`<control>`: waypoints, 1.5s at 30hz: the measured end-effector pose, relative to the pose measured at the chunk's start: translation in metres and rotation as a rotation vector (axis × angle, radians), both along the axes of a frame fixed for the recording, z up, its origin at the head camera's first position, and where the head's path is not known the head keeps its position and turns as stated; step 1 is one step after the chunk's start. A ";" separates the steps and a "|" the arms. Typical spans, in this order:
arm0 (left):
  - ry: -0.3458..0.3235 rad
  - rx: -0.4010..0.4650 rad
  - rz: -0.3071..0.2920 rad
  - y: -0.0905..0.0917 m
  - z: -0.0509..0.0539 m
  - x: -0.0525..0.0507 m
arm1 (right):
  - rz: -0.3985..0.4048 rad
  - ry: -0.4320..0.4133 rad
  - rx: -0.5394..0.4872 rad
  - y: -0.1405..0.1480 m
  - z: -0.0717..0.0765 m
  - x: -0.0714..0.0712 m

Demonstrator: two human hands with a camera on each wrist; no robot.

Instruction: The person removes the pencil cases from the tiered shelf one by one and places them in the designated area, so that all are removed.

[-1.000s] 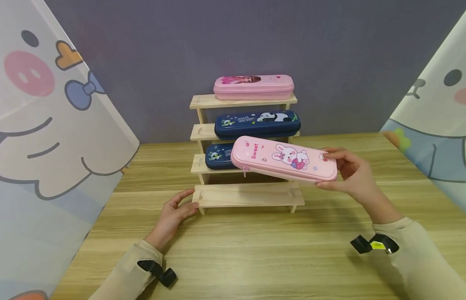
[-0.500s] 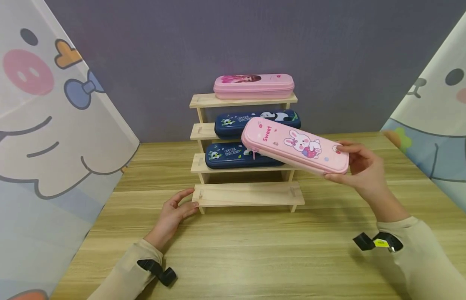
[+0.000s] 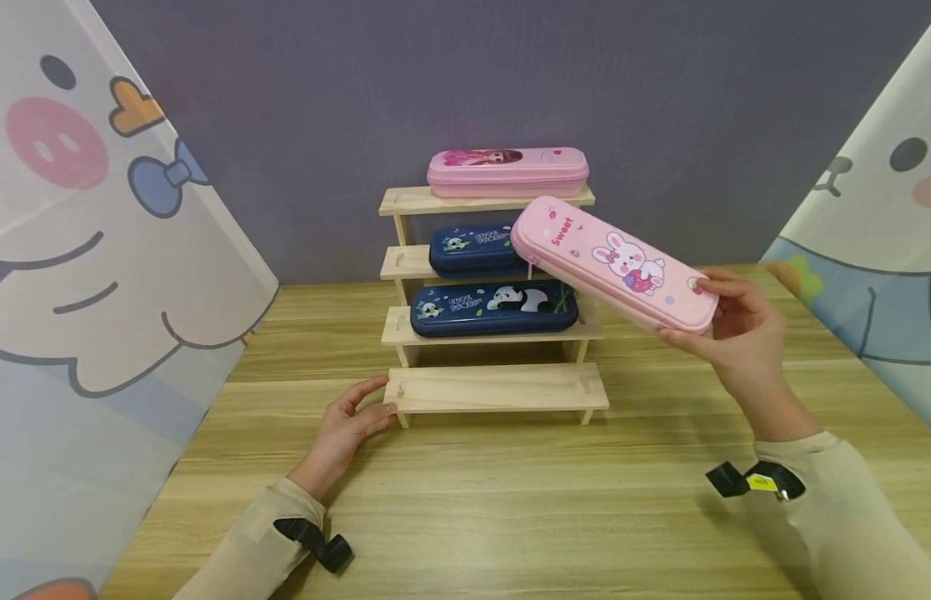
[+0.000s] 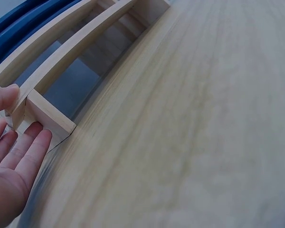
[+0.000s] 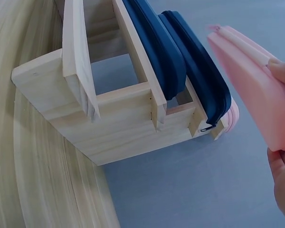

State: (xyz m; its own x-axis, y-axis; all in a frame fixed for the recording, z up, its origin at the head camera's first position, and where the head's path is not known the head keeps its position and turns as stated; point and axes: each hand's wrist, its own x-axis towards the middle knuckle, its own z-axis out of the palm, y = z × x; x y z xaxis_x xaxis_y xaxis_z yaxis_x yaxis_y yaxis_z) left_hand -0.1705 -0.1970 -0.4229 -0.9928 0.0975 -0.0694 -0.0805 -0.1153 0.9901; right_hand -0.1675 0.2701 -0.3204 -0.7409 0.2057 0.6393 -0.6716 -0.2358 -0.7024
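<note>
My right hand (image 3: 750, 333) grips the right end of a pink pencil case (image 3: 615, 265) with a rabbit and the word "Sweet" on its lid. The case is held in the air, tilted, its left end higher, in front of the rack's upper right. In the right wrist view the pink pencil case (image 5: 256, 90) is apart from the rack. At the left end of the lowest step of a wooden step rack (image 3: 495, 389), my left hand (image 3: 345, 429) holds the board's corner between thumb and fingers. The left wrist view shows the thumb on the board and fingertips beside its leg.
Another pink pencil case (image 3: 508, 172) lies on the top step. A navy panda pencil case (image 3: 473, 250) on the second step is partly hidden; another navy panda case (image 3: 495, 308) lies below it. A grey wall (image 3: 322, 125) stands behind the wood-grain table (image 3: 465, 508).
My right hand has lifted the pink rabbit pencil case up and to the right, tilting it more. The lower navy case has come fully into view. My left hand stays put.
</note>
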 end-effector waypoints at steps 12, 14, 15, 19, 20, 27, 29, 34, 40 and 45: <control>0.008 0.015 -0.008 0.000 -0.001 -0.001 | -0.138 0.023 -0.114 0.002 -0.003 -0.008; 0.012 0.018 -0.011 0.000 -0.002 -0.001 | -0.148 0.048 -0.121 0.003 -0.004 -0.010; 0.015 0.019 -0.013 0.000 -0.002 -0.001 | -0.153 0.060 -0.120 0.003 -0.004 -0.011; 0.021 0.023 -0.015 0.000 -0.002 -0.001 | -0.176 0.082 -0.143 0.005 -0.005 -0.015; 0.021 0.023 -0.014 0.000 -0.002 0.000 | -0.190 0.080 -0.149 0.005 -0.005 -0.015; 0.018 0.021 -0.011 0.001 -0.001 -0.001 | -0.239 0.130 -0.193 0.004 -0.004 -0.021; 0.019 0.018 -0.012 0.001 -0.001 -0.001 | -0.247 0.153 -0.211 0.004 -0.003 -0.024; 0.023 0.018 -0.011 0.000 0.000 -0.001 | -0.304 0.163 -0.264 0.003 -0.003 -0.030; 0.019 0.021 -0.014 0.000 -0.001 0.000 | -0.355 0.155 -0.292 0.005 -0.005 -0.036; 0.011 0.027 -0.020 0.000 0.000 0.000 | -0.381 0.131 -0.302 0.008 -0.010 -0.041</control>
